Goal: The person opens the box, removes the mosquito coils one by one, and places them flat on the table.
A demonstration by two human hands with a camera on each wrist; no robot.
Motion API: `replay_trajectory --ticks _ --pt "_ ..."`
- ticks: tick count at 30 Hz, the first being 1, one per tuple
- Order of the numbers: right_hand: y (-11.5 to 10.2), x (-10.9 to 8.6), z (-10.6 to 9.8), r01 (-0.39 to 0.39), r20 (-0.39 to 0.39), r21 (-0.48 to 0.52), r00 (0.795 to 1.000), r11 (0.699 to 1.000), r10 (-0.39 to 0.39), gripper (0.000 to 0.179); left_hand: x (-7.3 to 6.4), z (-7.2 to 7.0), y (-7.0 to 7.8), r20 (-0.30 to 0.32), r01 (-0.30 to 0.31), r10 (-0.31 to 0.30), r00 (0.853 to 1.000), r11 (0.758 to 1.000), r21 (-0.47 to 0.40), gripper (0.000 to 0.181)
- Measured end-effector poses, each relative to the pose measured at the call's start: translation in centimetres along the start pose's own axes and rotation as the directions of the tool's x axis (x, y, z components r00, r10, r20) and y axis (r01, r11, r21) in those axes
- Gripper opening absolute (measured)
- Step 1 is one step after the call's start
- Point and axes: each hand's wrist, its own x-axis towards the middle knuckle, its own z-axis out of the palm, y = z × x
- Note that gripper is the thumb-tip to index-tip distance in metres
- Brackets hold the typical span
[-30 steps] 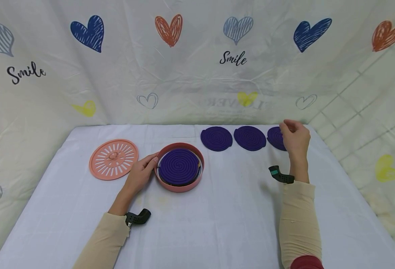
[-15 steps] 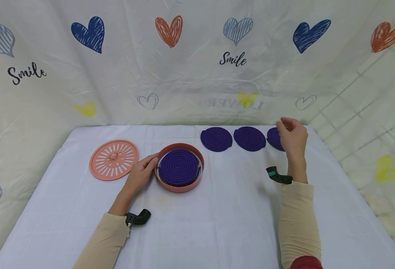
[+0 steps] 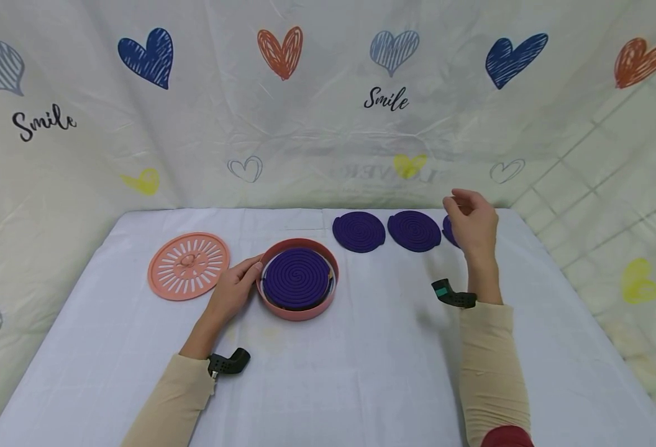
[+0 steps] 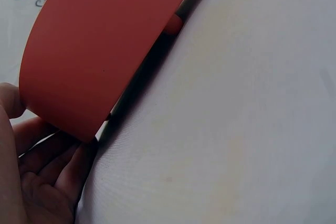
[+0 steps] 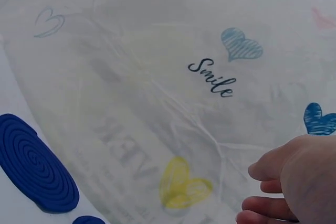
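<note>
My left hand [image 3: 236, 288] grips the left side of a round coral-red mosquito coil box [image 3: 300, 315], its thumb at the rim. In the left wrist view my fingers reach the lower edge of the box wall [image 4: 84, 61]. Inside the box lies a dark purple mosquito coil [image 3: 297, 278]. My right hand [image 3: 476, 228] hovers at the back right with loosely bent fingers and nothing in them. It partly covers one mosquito coil [image 3: 449, 231]. Two more, a middle mosquito coil [image 3: 414, 231] and a left mosquito coil [image 3: 359, 232], lie fully visible beside it.
The slotted coral lid [image 3: 174, 282] lies flat left of the box, close to my left forearm. All stand on a white-covered table [image 3: 373, 372]. A curtain printed with hearts [image 3: 328, 124] hangs right behind the table's back edge.
My right hand has moved left and slightly up, over more of the rightmost coil. My left hand and the box have stayed in place.
</note>
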Motion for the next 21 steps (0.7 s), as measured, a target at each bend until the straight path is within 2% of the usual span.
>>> replay_trajectory --ticks 12,21 --pt "-1.9 -0.9 1.3 0.156 0.045 0.054 0.986 0.986 -0.158 0.037 -0.1 0.0 0.0 -0.003 -0.002 0.002 1.000 1.000 0.014 0.049" --pt "-3.5 -2.1 2.7 0.207 0.128 0.059 0.969 0.977 -0.213 0.036 0.0 0.0 0.0 0.004 0.004 -0.004 1.000 1.000 0.007 0.051"
